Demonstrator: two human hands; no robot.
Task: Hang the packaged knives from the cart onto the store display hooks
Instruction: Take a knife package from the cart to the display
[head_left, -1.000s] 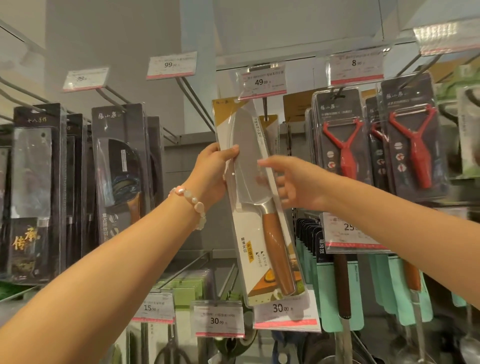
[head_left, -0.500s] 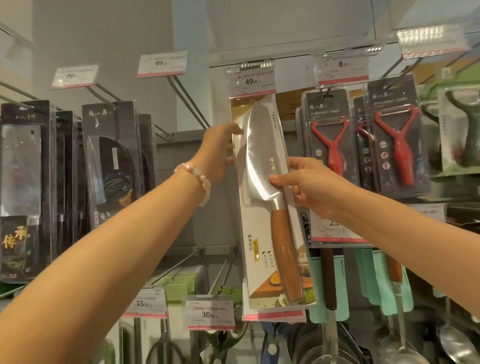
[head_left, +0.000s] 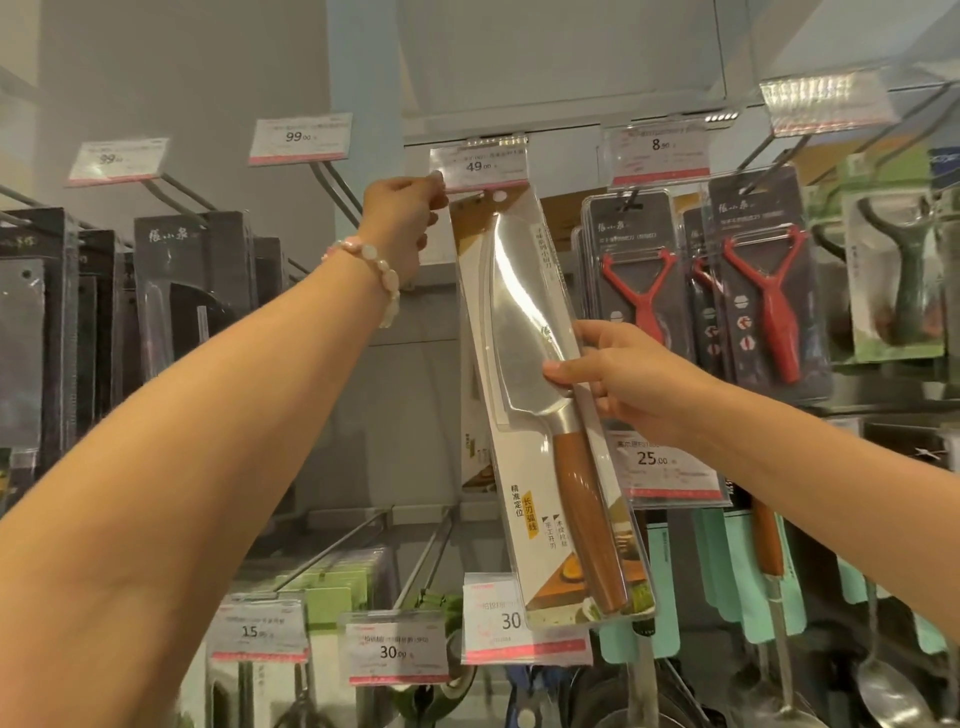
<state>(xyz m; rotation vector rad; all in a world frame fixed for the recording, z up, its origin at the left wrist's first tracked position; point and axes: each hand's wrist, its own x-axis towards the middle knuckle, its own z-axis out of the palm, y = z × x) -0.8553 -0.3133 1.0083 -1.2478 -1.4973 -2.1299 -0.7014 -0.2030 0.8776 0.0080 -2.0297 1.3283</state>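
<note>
A packaged knife (head_left: 524, 322) with a steel blade and brown wooden handle, on a white and yellow card, is held upright in front of the display. Its hang hole sits just under the 49.00 price tag (head_left: 480, 165) at the tip of a display hook. My left hand (head_left: 402, 228) pinches the lower left corner of that tag, next to the package's top corner. My right hand (head_left: 613, 371) grips the package's right edge at mid height, thumb on the front over the blade. The hook itself is hidden behind the tag.
Black boxed knives (head_left: 192, 291) hang at the left under 99.00 tags. Red peelers (head_left: 649, 291) in dark packs hang right of the knife. Lower hooks carry 15.00, 30.00 and 25.00 tags (head_left: 670, 467), mint green packs and ladles.
The knife package has risen toward the 49.00 hook. My left hand left the package's side and moved up to the price tag; my right hand took hold of the package's right edge.
</note>
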